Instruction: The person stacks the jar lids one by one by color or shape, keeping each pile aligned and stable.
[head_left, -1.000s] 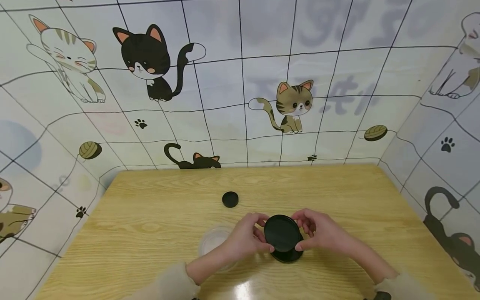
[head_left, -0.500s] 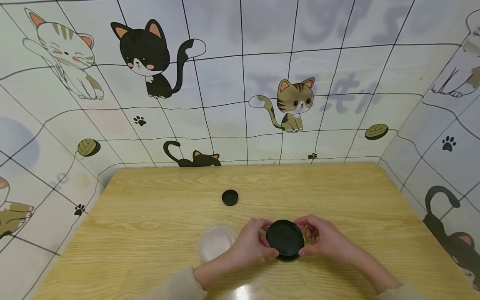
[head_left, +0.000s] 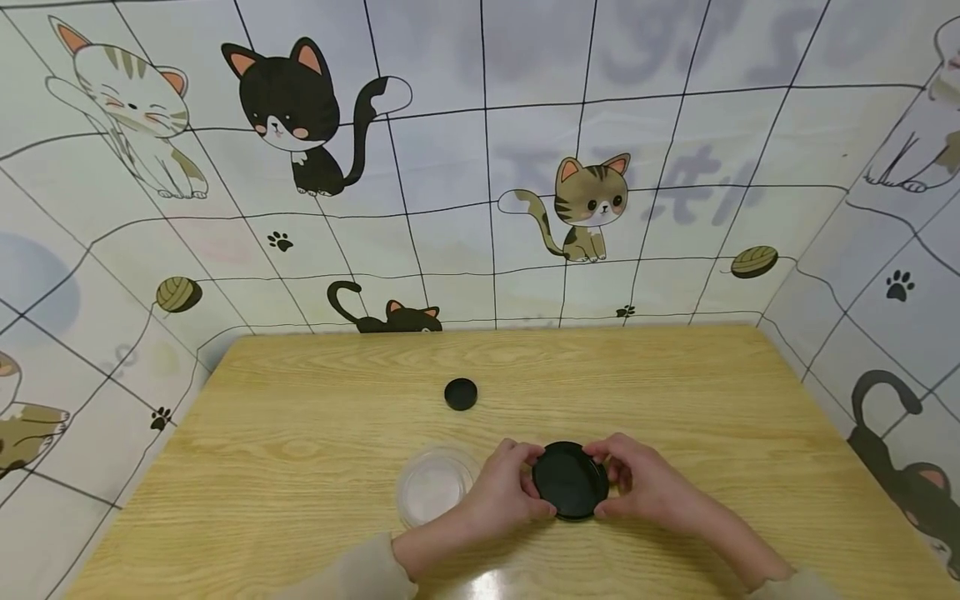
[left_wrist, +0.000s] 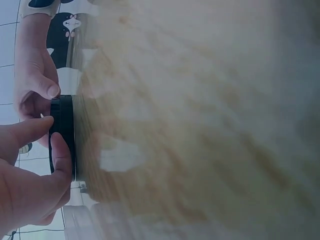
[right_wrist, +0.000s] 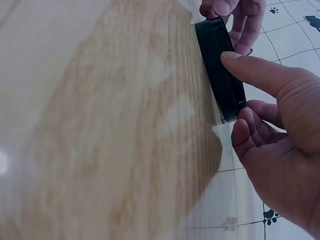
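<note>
Two black, round, shallow dishes with raised rims sit stacked on the wooden table, the upper dish (head_left: 572,482) covering most of the lower one. My left hand (head_left: 504,493) grips the stack's left side, thumb at the near edge and fingers at the far edge. On the opposite side my right hand (head_left: 647,485) holds the rim in the same way. The left wrist view gives the black stack (left_wrist: 64,130) edge-on, low against the tabletop. A seam between two layers shows on the stack (right_wrist: 220,70) in the right wrist view.
A clear, round plastic piece (head_left: 431,492) lies left of the stack, partly behind my left wrist. Farther back is a small black disc (head_left: 461,394). The wooden table (head_left: 300,400) ends at a cat-printed cloth backdrop (head_left: 450,167) behind and at both sides.
The upper black dish, earlier held tilted and offset above the lower one, has come down and now lies over it. Both hands lowered slightly with it and keep their hold.
</note>
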